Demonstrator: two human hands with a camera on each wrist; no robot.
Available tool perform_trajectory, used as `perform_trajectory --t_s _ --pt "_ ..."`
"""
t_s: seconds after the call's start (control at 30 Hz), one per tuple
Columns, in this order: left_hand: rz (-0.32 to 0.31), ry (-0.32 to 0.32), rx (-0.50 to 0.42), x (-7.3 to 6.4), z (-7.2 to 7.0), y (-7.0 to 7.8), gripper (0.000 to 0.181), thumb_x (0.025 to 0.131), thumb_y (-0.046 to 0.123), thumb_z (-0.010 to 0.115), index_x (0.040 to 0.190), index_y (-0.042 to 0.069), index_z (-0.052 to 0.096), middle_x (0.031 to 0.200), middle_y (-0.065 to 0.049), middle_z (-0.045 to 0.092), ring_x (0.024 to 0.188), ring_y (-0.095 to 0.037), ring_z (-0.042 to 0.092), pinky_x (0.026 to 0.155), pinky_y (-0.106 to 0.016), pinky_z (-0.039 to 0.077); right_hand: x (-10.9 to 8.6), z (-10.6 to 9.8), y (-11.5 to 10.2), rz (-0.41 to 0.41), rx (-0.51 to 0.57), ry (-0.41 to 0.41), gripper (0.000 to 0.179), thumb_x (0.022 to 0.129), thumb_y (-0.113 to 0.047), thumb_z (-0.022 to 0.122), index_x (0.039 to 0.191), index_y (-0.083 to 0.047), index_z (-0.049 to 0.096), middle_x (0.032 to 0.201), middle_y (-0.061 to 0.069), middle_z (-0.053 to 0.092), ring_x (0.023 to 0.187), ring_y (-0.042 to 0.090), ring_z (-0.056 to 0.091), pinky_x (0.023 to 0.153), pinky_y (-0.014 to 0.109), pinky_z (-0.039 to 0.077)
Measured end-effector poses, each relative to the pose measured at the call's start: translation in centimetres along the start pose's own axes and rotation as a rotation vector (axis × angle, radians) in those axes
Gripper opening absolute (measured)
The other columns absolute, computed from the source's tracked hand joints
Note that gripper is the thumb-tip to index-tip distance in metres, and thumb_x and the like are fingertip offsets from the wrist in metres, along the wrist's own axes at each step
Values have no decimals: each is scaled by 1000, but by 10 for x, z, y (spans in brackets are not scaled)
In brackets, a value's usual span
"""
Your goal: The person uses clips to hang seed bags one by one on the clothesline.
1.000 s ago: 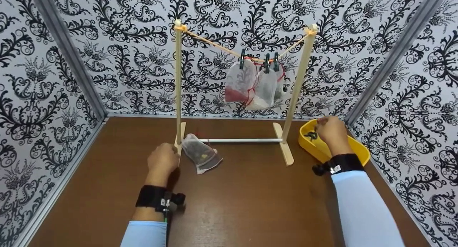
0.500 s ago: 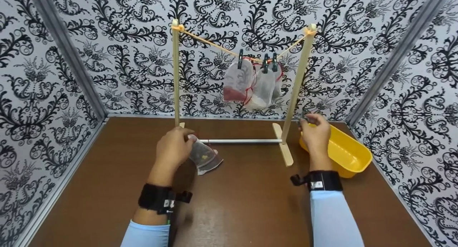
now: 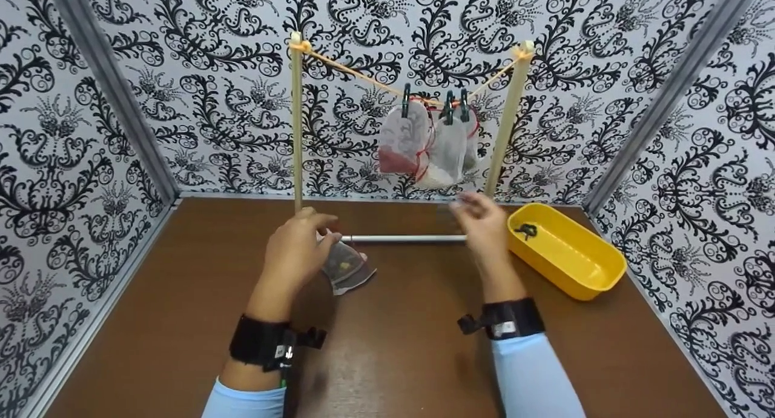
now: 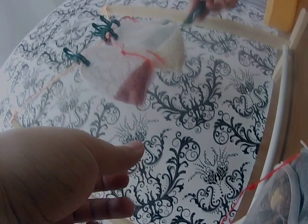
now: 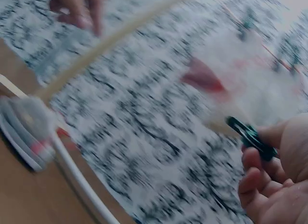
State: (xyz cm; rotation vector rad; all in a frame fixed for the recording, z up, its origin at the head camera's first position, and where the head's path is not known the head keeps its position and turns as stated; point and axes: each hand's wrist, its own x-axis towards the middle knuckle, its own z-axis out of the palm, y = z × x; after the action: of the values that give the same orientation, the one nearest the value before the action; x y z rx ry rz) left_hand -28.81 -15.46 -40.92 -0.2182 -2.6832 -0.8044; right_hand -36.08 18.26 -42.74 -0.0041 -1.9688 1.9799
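Observation:
My right hand (image 3: pixel 486 227) pinches a dark green spring clip (image 5: pixel 251 138) between thumb and fingers, in front of the rack's right post (image 3: pixel 505 133). My left hand (image 3: pixel 296 242) hovers by the left post, fingers relaxed and holding nothing, as the left wrist view shows. Beneath it a sheer mesh drawstring bag (image 3: pixel 348 269) with small yellowish contents lies on the table, partly covered by the hand in the head view. Several similar bags hang bunched on the orange string, one with red contents (image 3: pixel 396 162), another with whitish contents (image 3: pixel 439 174). Green clips (image 3: pixel 405 101) hold them there.
A yellow tray (image 3: pixel 596 285) at the right holds a dark clip (image 3: pixel 527 230). The wooden rack's white crossbar (image 3: pixel 405 239) runs low over the table (image 3: pixel 399 357). Patterned walls (image 3: pixel 230 145) enclose the back and sides.
My right hand has come out of the yellow tray with a clip and moved left toward the rack. My left hand has shifted right and up, over the bag on the table.

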Motion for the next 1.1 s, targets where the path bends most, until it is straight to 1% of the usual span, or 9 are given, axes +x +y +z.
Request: perform_trajectory --t_s 0.07,0.2,0.4,0.53,0.73,0.87,0.93,1.0,1.1 --pt "31 2 -14 -1 1 3 43 100 28 88 140 16 80 121 -8 77 103 -37 79 87 -56 66 -8 21 1 20 13 -104 24 100 2 81 123 8 75 91 -2 83 72 15 75 66 25 65" --pt "94 -21 -33 -3 4 12 60 95 32 94 149 17 75 121 -5 74 95 -28 74 86 -50 66 -26 53 5 62 40 -268 14 99 1 83 112 1 79 91 3 83 70 17 73 65 26 64" --pt "143 -99 -57 -8 7 22 78 88 37 98 157 17 68 126 -3 74 81 -16 68 81 -41 65 -48 77 14 101 -5 -427 16 99 -5 86 114 -2 83 91 2 80 72 16 70 67 26 64" --pt "192 -107 -54 -10 7 24 68 89 34 98 149 12 75 122 -4 76 93 -21 76 88 -43 67 -56 83 16 106 -6 -486 19 100 -6 85 117 1 82 88 0 79 70 14 70 67 25 63" --pt "209 -142 -67 -9 4 23 51 92 26 96 135 4 81 121 -6 78 104 -26 78 98 -46 67 -60 85 15 116 25 -521 18 102 -4 82 118 3 81 88 1 79 70 14 70 68 26 64" --pt "193 -129 -15 -9 0 19 42 96 26 92 131 5 82 122 -7 79 104 -29 79 97 -50 68 -61 90 21 166 50 -519 23 112 -10 71 125 8 77 97 9 82 76 16 75 70 28 66" --pt "173 -99 18 -9 -3 16 42 96 26 92 131 5 81 121 -9 79 101 -32 80 94 -52 68 -62 92 28 144 -25 -528 29 116 -17 65 128 8 76 110 17 84 90 21 80 80 33 68" --pt "157 -53 53 -7 -5 10 39 96 25 91 128 5 82 120 -10 79 99 -36 80 91 -54 69 -63 95 38 79 -161 -592 32 117 -18 63 133 6 75 130 24 81 112 29 81 99 42 68" --pt "129 28 100 -5 -5 -1 35 97 25 91 125 6 83 124 -14 81 99 -41 82 88 -58 69 -65 98 56 -104 -373 -772 33 114 -17 66 140 3 73 162 25 64 148 41 65 129 56 50"
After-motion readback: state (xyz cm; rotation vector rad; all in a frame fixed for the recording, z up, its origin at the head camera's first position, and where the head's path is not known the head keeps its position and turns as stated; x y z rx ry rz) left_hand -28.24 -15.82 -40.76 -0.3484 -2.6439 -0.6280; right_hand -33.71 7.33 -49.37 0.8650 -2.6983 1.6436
